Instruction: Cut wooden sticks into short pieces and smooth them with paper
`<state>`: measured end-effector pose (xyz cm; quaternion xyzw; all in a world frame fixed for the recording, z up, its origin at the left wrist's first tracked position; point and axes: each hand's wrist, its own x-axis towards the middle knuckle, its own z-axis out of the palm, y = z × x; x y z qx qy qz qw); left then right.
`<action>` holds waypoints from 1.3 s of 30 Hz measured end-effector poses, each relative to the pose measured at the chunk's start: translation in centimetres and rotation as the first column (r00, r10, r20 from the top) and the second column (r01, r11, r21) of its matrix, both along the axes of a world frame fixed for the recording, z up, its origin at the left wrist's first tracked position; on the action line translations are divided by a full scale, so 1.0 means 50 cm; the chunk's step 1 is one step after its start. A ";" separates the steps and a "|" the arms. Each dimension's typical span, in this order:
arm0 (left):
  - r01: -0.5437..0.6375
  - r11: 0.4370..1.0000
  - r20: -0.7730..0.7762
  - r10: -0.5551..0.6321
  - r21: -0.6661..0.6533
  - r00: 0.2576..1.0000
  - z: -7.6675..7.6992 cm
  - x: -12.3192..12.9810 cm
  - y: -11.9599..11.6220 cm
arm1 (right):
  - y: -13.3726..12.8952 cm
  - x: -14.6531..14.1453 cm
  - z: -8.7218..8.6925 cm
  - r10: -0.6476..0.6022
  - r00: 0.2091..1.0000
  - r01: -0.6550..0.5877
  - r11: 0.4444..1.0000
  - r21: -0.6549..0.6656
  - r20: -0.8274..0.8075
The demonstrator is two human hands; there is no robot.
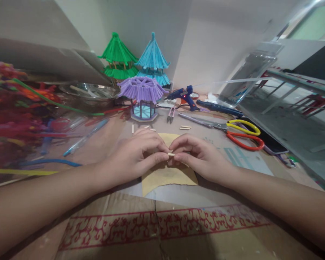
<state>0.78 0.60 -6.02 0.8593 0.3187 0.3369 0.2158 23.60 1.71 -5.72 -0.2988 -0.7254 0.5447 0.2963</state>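
Between my two hands is a short, pale wooden stick (171,154), pinched at both ends by thumbs and fingertips. My left hand (148,150) has its left end, and my right hand (193,150) has its right end. Under them lies a yellow sheet (167,178) that looks like sandpaper, with a ragged lower edge. Just beyond my hands rest a few more short sticks (185,127), some of them partly hidden behind my left hand. A purple pavilion model (142,88) with a light blue floor stands past the sheet.
Green (118,52) and blue pavilion models (153,54) stand at the back. A blue glue gun (182,94), small snips (171,115) and scissors with yellow and red handles (243,141) lie right of centre. Colourful pipe cleaners (13,108) and a metal bowl (89,94) fill the left.
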 end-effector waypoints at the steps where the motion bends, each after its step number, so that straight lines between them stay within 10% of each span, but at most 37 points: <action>1: 0.000 1.000 0.001 0.001 -0.006 1.000 0.001 0.000 0.000 | 0.000 0.000 0.000 0.000 1.000 0.000 1.000 0.001 -0.001; 21: 0.017 0.985 0.022 -0.013 -0.170 1.000 0.006 0.002 0.008 | 0.003 0.001 -0.004 -0.010 0.999 0.009 1.000 0.009 0.038; 39: 0.099 0.976 -0.008 -0.103 -0.195 0.995 0.004 0.002 0.005 | -0.006 0.004 0.006 0.052 0.986 -0.111 0.910 0.399 0.157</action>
